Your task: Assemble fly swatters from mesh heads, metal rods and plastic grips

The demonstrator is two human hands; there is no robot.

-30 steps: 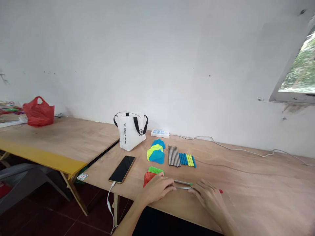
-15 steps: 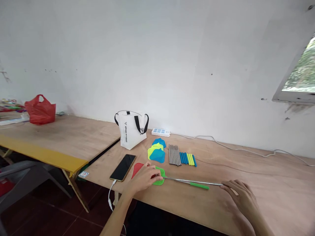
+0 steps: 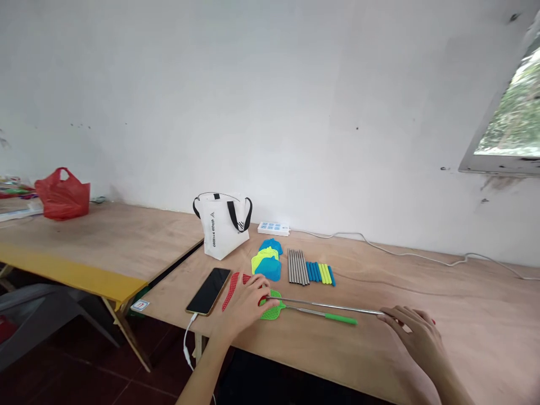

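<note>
My left hand [image 3: 246,302] rests with curled fingers on the red mesh head [image 3: 232,284] of a fly swatter near the table's front edge. Its thin metal rod [image 3: 329,306] runs right to my right hand [image 3: 415,332], whose fingers close on the red handle end [image 3: 432,322]. A second swatter lies just in front, with a green mesh head [image 3: 271,306] and a green handle [image 3: 340,319]. Behind them sit a small stack of blue and yellow mesh heads [image 3: 267,261], several grey metal rods [image 3: 297,266] and several blue and yellow handles [image 3: 320,273].
A black phone [image 3: 209,282] on a white cable lies left of my left hand. A white tote bag [image 3: 222,225] and a white power strip [image 3: 274,228] stand near the wall. A red plastic bag [image 3: 62,194] sits on the neighbouring table [image 3: 105,236].
My hands have moved apart, the left to the left and the right to the right, and the red swatter's rod now stretches long between them. The green swatter has come into view.
</note>
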